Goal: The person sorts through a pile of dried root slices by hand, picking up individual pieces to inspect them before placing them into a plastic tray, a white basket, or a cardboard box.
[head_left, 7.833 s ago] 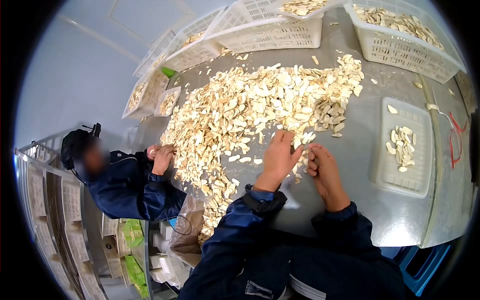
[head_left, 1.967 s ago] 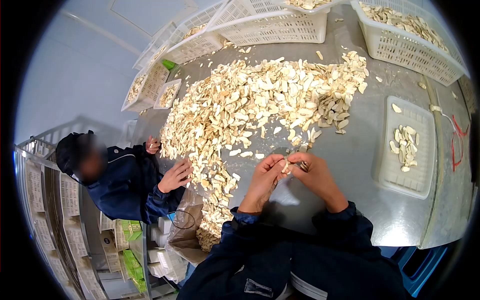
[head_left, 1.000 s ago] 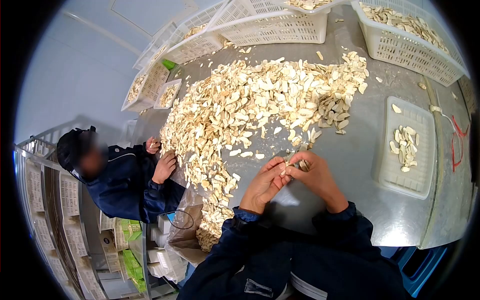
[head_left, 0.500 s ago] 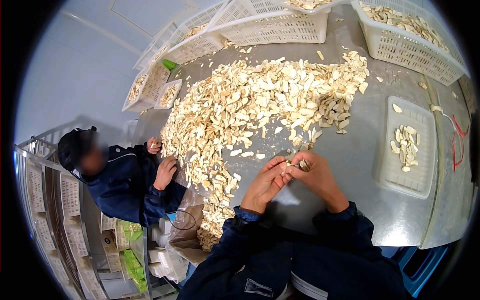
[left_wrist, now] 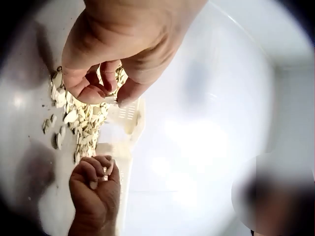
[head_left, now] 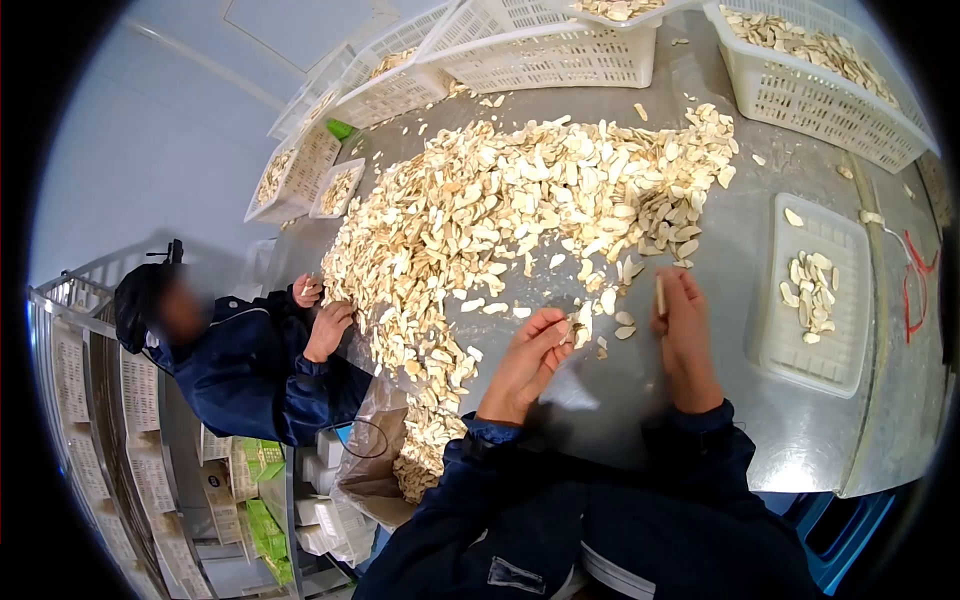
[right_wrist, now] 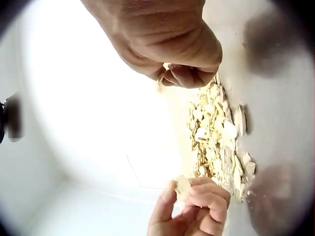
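Pale dried slices lie in a wide heap (head_left: 500, 200) on the metal table. My left hand (head_left: 528, 365) is at the heap's near edge, pinching a small pale slice (right_wrist: 182, 188) between thumb and fingertips. To its right, apart from it, my right hand (head_left: 688, 335) has its fingers curled round pale slices, one slice (head_left: 660, 297) showing by the thumb. In the left wrist view, a slice (left_wrist: 93, 185) also shows in the right hand's curled fingers. How many slices that hand holds cannot be told. A few loose slices (head_left: 625, 325) lie between the hands.
A white tray (head_left: 858, 300) with several slices stands at the right. White perforated crates (head_left: 810, 115) line the far edge. Another person (head_left: 250, 360) at the left has both hands at the heap. Red string (head_left: 912, 280) lies right of the tray.
My right hand has parted from the left and moved right, its fingers curled round slices. Loose slices that it covered now show. My left hand has stayed nearly in place.
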Motion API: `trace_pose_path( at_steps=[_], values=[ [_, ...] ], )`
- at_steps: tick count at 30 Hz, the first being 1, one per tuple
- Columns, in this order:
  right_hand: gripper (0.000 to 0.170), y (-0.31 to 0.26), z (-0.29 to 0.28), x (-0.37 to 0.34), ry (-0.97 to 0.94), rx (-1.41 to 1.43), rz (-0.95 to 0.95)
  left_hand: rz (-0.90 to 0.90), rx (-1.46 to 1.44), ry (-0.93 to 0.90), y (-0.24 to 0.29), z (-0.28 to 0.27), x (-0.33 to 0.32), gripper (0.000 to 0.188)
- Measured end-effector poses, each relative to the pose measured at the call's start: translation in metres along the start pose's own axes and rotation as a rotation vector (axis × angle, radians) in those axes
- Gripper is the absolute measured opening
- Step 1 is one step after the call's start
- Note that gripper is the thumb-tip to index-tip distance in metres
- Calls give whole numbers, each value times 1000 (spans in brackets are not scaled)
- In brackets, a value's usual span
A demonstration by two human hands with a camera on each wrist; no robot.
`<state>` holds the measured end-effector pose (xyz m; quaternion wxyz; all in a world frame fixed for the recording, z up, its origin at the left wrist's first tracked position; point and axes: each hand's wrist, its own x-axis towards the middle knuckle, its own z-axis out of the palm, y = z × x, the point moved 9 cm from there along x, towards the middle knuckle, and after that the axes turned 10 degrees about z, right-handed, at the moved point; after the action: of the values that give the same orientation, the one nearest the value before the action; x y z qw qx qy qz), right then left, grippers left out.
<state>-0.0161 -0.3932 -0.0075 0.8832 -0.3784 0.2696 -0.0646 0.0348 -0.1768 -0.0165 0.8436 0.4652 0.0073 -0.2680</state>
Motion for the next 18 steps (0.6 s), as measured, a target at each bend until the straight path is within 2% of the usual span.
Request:
trace_pose_path(
  at_steps=[3,6,7,10,11,15,18],
  values=[
    [17,0,-14,8,-22,277,93,148,378,57,6,-13,3,15],
    [16,3,-12,5,20,436,169,435,1156,-25,33,19,-3,21],
    [15,4,-9,2,41,463,185,417,1250,-26,37,33,-3,29],
    [15,6,3,0,-43,333,199,830,1471,-246,37,80,-2,36],
    [15,6,3,0,-53,335,194,818,1471,-349,28,90,3,44],
    [15,8,0,4,-69,341,175,845,1718,-559,6,133,4,53],
    [16,5,3,1,-67,331,182,914,1811,-566,-1,130,14,49]
  ],
)
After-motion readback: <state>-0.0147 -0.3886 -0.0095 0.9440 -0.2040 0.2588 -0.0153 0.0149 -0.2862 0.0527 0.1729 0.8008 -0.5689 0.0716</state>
